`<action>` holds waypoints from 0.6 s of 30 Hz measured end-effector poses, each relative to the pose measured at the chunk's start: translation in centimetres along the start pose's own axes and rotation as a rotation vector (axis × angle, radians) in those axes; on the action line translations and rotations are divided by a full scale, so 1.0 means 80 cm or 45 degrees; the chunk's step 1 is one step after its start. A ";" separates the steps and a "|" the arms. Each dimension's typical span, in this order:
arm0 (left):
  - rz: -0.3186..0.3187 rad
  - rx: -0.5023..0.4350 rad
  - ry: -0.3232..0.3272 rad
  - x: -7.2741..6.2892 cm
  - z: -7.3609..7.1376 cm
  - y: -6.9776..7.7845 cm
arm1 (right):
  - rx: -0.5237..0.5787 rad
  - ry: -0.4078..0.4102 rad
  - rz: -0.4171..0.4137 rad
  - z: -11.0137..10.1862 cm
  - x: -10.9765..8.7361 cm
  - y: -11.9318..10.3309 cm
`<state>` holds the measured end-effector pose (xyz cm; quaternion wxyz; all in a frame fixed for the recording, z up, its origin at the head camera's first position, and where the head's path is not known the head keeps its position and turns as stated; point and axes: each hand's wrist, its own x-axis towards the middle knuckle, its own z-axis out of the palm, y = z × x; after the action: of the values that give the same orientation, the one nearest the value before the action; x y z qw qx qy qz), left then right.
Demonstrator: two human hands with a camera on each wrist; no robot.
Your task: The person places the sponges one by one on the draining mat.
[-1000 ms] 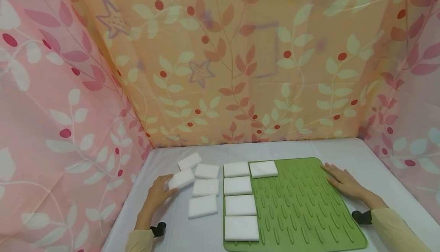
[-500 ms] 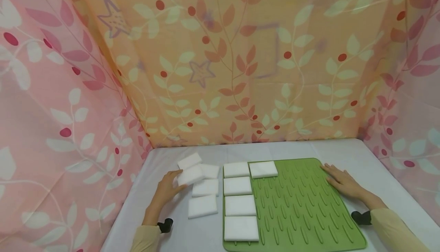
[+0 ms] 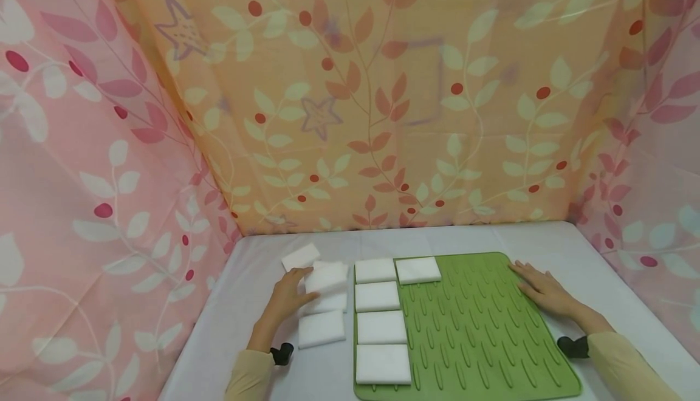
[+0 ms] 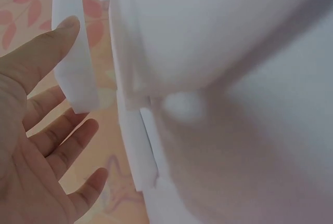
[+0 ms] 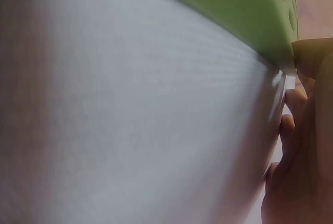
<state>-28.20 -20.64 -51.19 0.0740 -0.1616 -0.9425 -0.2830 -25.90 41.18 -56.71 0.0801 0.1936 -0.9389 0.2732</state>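
My left hand (image 3: 287,298) pinches a white sponge (image 3: 326,277) between thumb and fingers. In the left wrist view that sponge (image 4: 76,76) is lifted off the table, the thumb on its near face. Below it lie loose white sponges, partly hidden by it in the head view; the nearest one (image 3: 321,329) lies flat. My right hand (image 3: 547,288) rests at the right edge of a green ridged mat (image 3: 465,328), fingers extended. In the right wrist view its thumb touches the mat's rim (image 5: 223,5). Along the mat's left side several white sponges (image 3: 381,328) form a column.
One more sponge (image 3: 418,270) lies beside the column's far end, on the mat's back edge. Another loose sponge (image 3: 301,257) is at the back left of the white-covered table (image 3: 322,377). Patterned curtains (image 3: 361,115) enclose the back and both sides.
My left hand has carried the sponge to the right, over the loose sponges towards the mat. The right hand has stayed at the mat's right edge.
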 end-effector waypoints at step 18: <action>0.188 -0.014 -0.041 0.023 0.039 0.045 | 0.006 -0.005 0.010 -0.001 0.000 -0.002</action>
<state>-28.86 -15.62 -51.51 0.0787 -0.2355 -0.9275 -0.2794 -25.81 41.06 -56.57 0.0767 0.1905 -0.9392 0.2753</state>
